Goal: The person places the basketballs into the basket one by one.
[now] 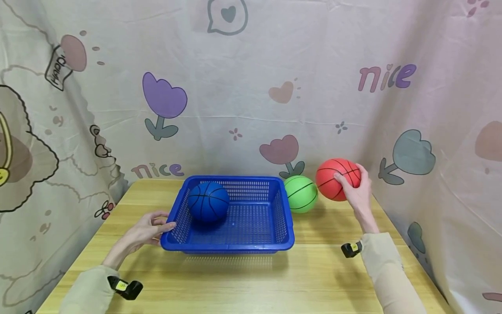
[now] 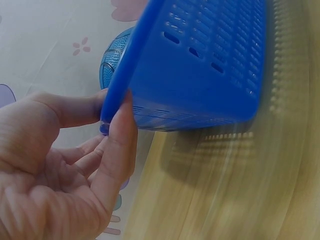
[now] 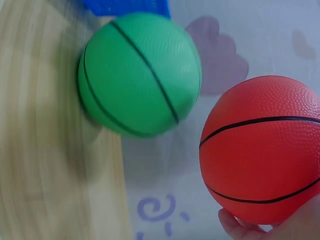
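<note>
In the head view a blue basket point(image 1: 251, 249) stands on the table with a blue ball point(image 1: 208, 202) inside at its left. The left hand point(image 1: 147, 230) pinches the basket's left rim; in the left wrist view the thumb and a finger of that hand point(image 2: 75, 155) lie on either side of the rim point(image 2: 131, 60). The right hand point(image 1: 358, 189) grips a red ball point(image 1: 333, 179), held up right of a green ball point(image 1: 301, 194). In the right wrist view the red ball point(image 3: 262, 155) rests against the fingers of the right hand point(image 3: 290, 225), apart from the green ball point(image 3: 142, 75).
The green ball sits on the wooden table point(image 1: 243, 283) beside the basket's right wall. A printed curtain point(image 1: 235, 78) hangs behind the table and at both sides. Small cameras are worn on the left wrist point(image 1: 125, 288) and right wrist point(image 1: 351, 249).
</note>
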`<action>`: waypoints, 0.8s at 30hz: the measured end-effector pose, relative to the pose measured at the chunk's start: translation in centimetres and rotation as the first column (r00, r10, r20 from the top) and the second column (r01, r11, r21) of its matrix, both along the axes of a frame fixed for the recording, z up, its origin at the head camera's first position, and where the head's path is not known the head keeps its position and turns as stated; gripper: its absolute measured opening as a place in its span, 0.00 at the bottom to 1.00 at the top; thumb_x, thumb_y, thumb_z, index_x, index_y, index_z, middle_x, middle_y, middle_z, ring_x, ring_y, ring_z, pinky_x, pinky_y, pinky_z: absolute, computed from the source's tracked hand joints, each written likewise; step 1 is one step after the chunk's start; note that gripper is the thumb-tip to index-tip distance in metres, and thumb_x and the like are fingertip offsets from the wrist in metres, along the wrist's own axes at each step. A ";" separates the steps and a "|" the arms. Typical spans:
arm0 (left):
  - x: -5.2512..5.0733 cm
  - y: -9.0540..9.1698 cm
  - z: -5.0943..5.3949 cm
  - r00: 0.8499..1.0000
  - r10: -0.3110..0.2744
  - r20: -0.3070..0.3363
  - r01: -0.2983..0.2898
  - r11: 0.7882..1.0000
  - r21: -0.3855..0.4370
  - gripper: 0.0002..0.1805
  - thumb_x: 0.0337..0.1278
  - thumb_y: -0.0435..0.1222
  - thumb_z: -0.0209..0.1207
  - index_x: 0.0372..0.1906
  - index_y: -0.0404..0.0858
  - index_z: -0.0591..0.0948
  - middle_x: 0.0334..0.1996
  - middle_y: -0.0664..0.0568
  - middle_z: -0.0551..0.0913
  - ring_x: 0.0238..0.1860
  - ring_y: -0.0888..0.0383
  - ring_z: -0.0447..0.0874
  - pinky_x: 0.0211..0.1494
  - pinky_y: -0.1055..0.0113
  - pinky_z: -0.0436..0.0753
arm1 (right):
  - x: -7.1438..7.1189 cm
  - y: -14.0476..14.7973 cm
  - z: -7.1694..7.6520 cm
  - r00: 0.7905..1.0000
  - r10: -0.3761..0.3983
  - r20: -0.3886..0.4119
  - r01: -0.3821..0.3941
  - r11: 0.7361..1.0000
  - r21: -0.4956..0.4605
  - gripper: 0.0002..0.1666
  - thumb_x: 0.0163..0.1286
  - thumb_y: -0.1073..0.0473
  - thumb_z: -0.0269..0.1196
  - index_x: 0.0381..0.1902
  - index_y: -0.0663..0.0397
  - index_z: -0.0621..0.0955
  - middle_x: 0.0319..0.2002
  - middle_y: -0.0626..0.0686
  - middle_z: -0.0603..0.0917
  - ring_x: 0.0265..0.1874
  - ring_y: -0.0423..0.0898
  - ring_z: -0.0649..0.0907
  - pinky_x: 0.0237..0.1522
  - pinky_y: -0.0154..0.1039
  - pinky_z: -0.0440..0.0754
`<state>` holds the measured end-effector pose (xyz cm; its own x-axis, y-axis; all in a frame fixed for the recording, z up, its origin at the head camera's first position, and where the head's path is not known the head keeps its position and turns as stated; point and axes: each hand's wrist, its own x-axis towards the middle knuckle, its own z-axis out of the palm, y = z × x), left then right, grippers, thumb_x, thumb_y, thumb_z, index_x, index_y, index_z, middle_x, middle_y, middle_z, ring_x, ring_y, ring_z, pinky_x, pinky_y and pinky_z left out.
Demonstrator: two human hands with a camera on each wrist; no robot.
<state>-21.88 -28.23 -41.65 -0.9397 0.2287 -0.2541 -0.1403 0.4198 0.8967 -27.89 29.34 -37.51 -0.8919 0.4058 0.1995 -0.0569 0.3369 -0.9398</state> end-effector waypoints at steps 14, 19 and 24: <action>0.0 0.0 0.0 1.000 0.002 0.000 -0.002 1.000 -0.010 0.36 0.72 0.41 0.57 0.71 0.23 0.57 0.45 0.44 0.84 0.33 0.57 0.88 0.34 0.63 0.88 | 0.7 -5.6 0.7 0.976 0.205 -0.067 -0.205 0.979 0.016 0.45 0.66 0.49 0.68 0.76 0.43 0.61 0.71 0.60 0.65 0.66 0.57 0.70 0.64 0.59 0.76; 0.0 0.0 0.0 1.000 0.008 0.000 -0.008 1.000 -0.018 0.37 0.72 0.41 0.57 0.71 0.22 0.56 0.49 0.38 0.82 0.33 0.58 0.87 0.33 0.63 0.88 | 1.0 -7.6 0.6 0.954 0.299 -0.033 -0.298 0.954 0.024 0.45 0.66 0.49 0.68 0.76 0.42 0.61 0.71 0.59 0.66 0.66 0.59 0.72 0.63 0.61 0.77; 0.0 0.0 -0.1 1.000 0.005 -0.002 -0.005 1.000 -0.012 0.37 0.72 0.41 0.57 0.72 0.23 0.56 0.50 0.37 0.82 0.34 0.57 0.87 0.34 0.63 0.88 | 1.3 -9.5 0.5 0.928 0.371 -0.003 -0.371 0.928 0.029 0.44 0.66 0.50 0.68 0.76 0.44 0.61 0.71 0.58 0.67 0.67 0.59 0.73 0.65 0.61 0.76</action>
